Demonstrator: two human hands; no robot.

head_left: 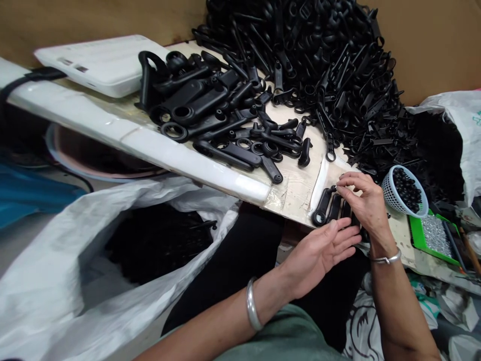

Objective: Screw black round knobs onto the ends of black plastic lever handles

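My right hand [363, 200] has its thumb and forefinger pinched at the upper end of a row of black plastic arms. A small black piece [332, 189] shows at those fingertips, by the narrow end of the leftmost arm [320, 210]. More arms of this kind lie side by side under the right hand, partly covered by it. My left hand [315, 255] is open, palm turned up and fingers stretched out. Its fingertips are at the lower ends of the row, and it holds nothing.
Black plastic parts [300, 60] are heaped at the back, with loose arms [240, 150] nearer. At right stand a basket [387, 193] of small round black pieces and a green tray [418, 235] of metal bits. A white device [101, 60] and sack [48, 281] are at left.
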